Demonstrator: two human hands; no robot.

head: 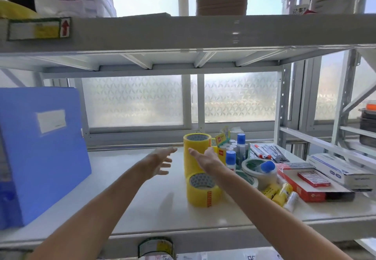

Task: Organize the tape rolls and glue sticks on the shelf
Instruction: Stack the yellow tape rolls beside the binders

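Observation:
A tall stack of yellow tape rolls point(196, 153) stands on the white shelf point(132, 194), and a single yellow tape roll point(204, 189) lies in front of it. My left hand point(160, 163) hovers just left of the stack with fingers spread, holding nothing. My right hand point(207, 159) is in front of the stack's right side, fingers straight; contact is unclear. White tape rolls point(257, 171) lie to the right. Blue-capped glue bottles point(231, 159) and yellow glue sticks point(279, 193) sit beside them.
A blue file box point(40, 153) stands at the shelf's left end. Red and white boxes point(317, 180) and a tray of pens point(268, 151) fill the right side. An upper shelf beam point(183, 33) hangs overhead. A frosted window is behind.

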